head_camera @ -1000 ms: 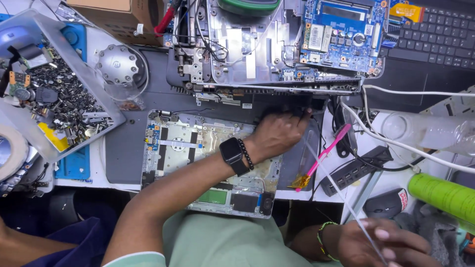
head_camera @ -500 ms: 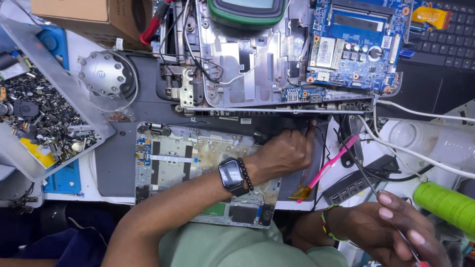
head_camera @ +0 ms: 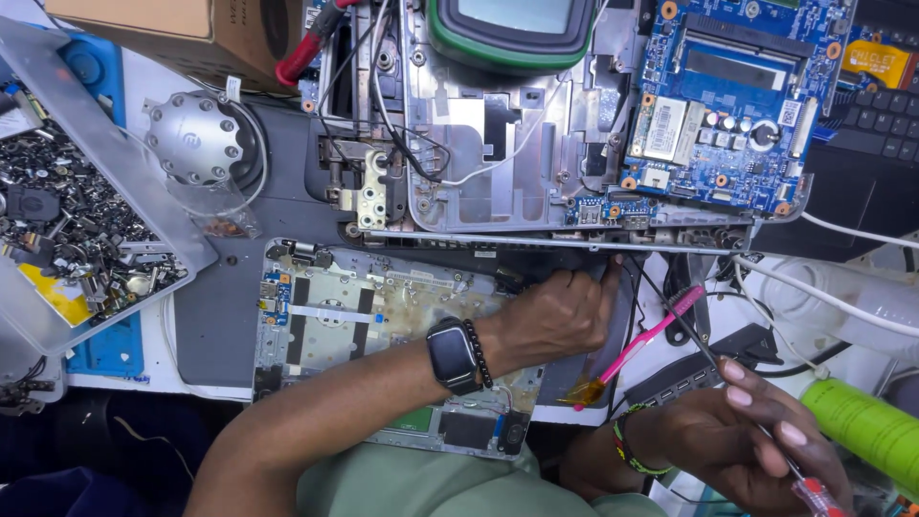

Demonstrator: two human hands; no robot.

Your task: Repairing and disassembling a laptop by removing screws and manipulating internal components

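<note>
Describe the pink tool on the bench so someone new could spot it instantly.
Start at the opened grey laptop base under the left hand. Just past its right edge, a slim pink plastic stick lies slanted on the white bench, between both hands. It is the only pink item there, and its lower end carries an amber translucent tip, unlike the thin screwdriver in the right hand.

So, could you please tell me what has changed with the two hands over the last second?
The right hand, holding a thin red-handled screwdriver, rose from the lower edge and now aims the tip toward the opened silver laptop base. The left hand slid slightly right along the dark hinge edge. It still presses there; the pink plastic pry tool and clear tray of screws lie unmoved.
</note>
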